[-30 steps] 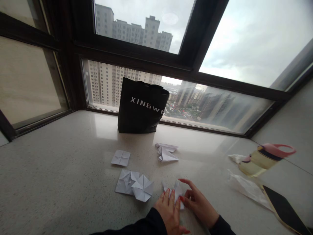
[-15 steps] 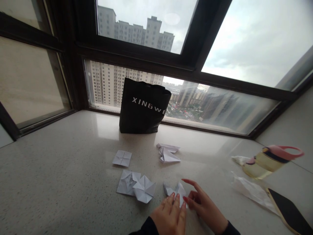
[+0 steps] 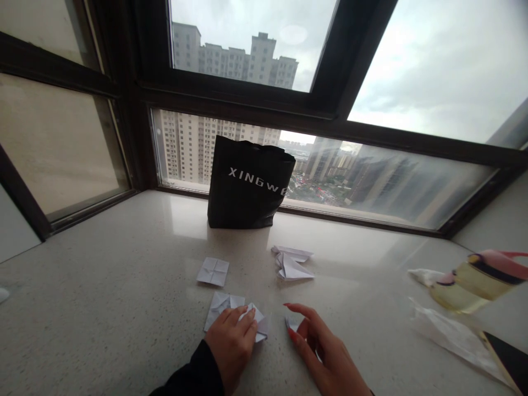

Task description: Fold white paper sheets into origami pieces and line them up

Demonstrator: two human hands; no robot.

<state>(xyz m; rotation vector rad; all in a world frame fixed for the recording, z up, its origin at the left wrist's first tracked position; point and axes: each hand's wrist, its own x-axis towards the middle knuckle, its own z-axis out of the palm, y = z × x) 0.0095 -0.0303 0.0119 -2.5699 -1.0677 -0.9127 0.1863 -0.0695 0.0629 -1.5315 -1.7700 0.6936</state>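
Observation:
My left hand (image 3: 233,338) lies over a folded white paper piece (image 3: 260,324), its fingers stretched across the creased top; the thumb is hidden. Under and beside it is a square folded paper (image 3: 216,309), partly covered. To the right, my right hand (image 3: 319,349) has thumb and index finger apart around a small folded paper (image 3: 292,323), most of which the hand hides. Farther back lie a flat folded square (image 3: 213,271) with crossing creases and a pointed folded paper (image 3: 292,268). Another long, narrow folded paper (image 3: 295,253) lies just behind that one.
A black bag (image 3: 249,187) stands by the window at the back of the speckled white countertop (image 3: 103,297). At right are a yellowish bottle (image 3: 466,289) with a pink lid, a crumpled white wrapper (image 3: 449,333) and a phone (image 3: 507,357).
My left hand has moved left, off the paper near my right hand and onto the overlapping folded papers. My right hand stays by the small paper. The view has shifted slightly.

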